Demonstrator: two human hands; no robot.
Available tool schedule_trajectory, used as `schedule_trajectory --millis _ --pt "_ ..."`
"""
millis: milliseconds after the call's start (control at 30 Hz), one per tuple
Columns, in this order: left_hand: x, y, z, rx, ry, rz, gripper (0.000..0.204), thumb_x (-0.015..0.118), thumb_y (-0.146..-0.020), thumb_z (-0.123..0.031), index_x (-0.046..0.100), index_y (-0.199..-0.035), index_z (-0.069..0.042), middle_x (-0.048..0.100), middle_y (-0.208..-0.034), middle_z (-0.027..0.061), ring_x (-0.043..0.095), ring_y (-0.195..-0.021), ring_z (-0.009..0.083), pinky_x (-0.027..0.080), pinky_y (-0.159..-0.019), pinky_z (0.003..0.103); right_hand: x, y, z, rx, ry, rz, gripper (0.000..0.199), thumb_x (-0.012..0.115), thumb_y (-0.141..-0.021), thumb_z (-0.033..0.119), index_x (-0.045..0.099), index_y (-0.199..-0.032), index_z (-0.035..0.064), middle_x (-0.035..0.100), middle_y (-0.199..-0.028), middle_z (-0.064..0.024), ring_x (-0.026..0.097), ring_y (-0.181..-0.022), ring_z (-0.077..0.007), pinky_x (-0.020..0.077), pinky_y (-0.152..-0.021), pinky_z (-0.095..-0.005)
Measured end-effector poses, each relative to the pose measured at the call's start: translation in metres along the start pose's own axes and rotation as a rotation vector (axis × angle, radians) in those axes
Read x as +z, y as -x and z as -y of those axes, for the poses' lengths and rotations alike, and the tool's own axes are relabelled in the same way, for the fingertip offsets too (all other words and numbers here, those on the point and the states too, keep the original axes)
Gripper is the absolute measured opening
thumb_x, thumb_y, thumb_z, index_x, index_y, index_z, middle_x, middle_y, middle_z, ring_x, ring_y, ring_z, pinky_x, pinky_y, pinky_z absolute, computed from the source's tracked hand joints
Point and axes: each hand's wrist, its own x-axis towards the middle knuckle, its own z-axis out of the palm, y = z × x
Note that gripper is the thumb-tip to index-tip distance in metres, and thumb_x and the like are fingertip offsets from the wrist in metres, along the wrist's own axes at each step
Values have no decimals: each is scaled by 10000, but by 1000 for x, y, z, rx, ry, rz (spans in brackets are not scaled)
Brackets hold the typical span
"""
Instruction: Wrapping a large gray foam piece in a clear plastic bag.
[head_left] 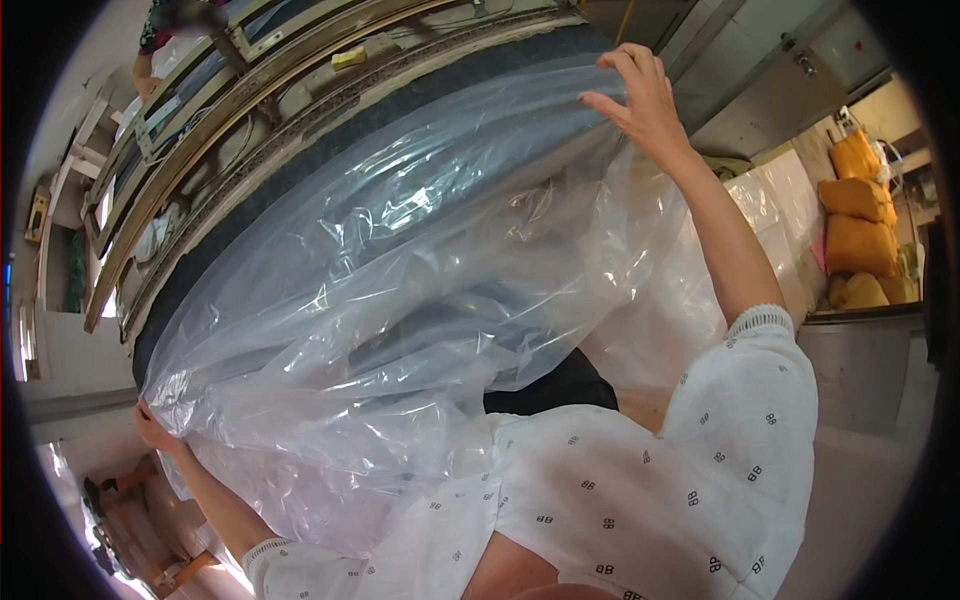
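A large clear plastic sheet (400, 270) spreads from the machine's dark front edge down over my lap, creased and shiny. At the far left, my left hand (155, 425) is closed on the gathered corner of the sheet. My right hand (645, 105) is raised at the sheet's far right end, thumb and fingers apart with a gap between them. Its fingertips are beside the sheet's upper edge, and I see nothing gripped in them. Under the film runs a dark padded strip (330, 150) along the machine.
Beyond the strip lies a long machine bed with rails (200, 170) and a small yellow block (348, 58). Another person's arm (145, 75) shows at the upper left. More plastic film (765, 205) hangs at the right, near stacked orange sacks (860, 240). A metal cabinet (780, 80) stands behind.
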Motion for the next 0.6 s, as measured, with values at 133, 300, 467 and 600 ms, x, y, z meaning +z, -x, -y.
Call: schedule_trajectory --millis 133,300,467,600 --pt "-6 -3 -6 -55 83 51 352 478 -889 -367 612 -946 -47 626 -897 122 580 -816 288 427 -735 351 6 -27 -16 -173 -1 105 422 673 -715 462 604 -943 113 531 -920 -29 466 -1007 -228 363 -878 -336" --pt "-7 -1 -5 -21 90 54 333 495 -886 -346 612 -946 -40 628 -889 115 577 -806 277 427 -739 345 -11 -61 2 281 -604 908 222 617 -791 271 588 -912 87 536 -814 43 483 -836 -59 375 -805 -225" --pt "-6 -3 8 -17 59 14 306 519 -880 -305 619 -948 -24 635 -895 127 587 -812 275 432 -745 334 -10 -70 -4 226 -742 1005 182 602 -805 268 560 -818 91 508 -745 66 458 -711 -37 373 -692 -193" --pt "-14 -3 6 13 94 -25 297 525 -880 -285 625 -983 -25 639 -915 129 592 -831 269 433 -754 327 6 -72 -5 398 -750 816 154 608 -802 238 561 -771 94 475 -683 77 420 -629 -27 352 -599 -177"
